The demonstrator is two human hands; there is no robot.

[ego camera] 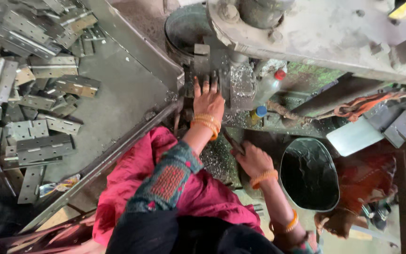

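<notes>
Looking down from the head camera, I saw my left hand [208, 99] stretched flat, fingers spread, pressing on a small metal piece [211, 70] at the bed of a heavy grey machine [316, 33] — an open palm laid on it, not a closed grasp. My right hand [253, 160] sat lower, near my lap, curled around a dark rod-like handle [233, 142]; I could not tell what the handle joined to. Both wrists wore orange bangles [206, 123]. Bright metal shavings [217, 157] lay scattered between the two hands. To the left, a grey metal tray [118, 89] held a heap of flat metal hinges [34, 84], well apart from either hand. To the right of my right hand stood a dark round bucket [309, 174]. A pink cloth [132, 174] covered my lap, beneath my left forearm.
</notes>
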